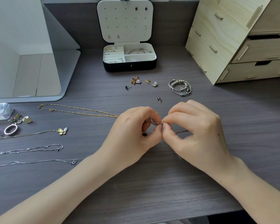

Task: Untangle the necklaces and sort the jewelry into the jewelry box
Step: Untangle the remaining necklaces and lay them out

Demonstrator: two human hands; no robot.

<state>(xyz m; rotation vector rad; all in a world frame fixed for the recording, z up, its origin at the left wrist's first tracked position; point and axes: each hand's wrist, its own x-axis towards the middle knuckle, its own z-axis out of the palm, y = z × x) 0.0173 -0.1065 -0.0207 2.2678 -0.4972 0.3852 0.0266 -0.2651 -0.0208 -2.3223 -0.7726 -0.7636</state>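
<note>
My left hand [132, 131] and my right hand [196, 131] meet at the table's middle, both pinching a knotted thin silver chain [157, 123] between fingertips. Its loose ends trail under my right hand [181, 131]. A gold chain [78, 109] runs leftward from behind my left hand. Further left lie a butterfly pendant necklace [62, 131] and two silver chains [27, 149] [39, 162]. The black jewelry box [129, 65] stands open at the back, with rings and bangles in its compartments and studs on the lid panel.
Loose earrings [136, 80] and studs [159, 99] lie in front of the box; beaded bracelets [180, 87] sit to the right. A mirror [31, 62] stands at left, a wooden drawer unit [241, 46] at right. More pendants and a ring [10, 130] lie far left.
</note>
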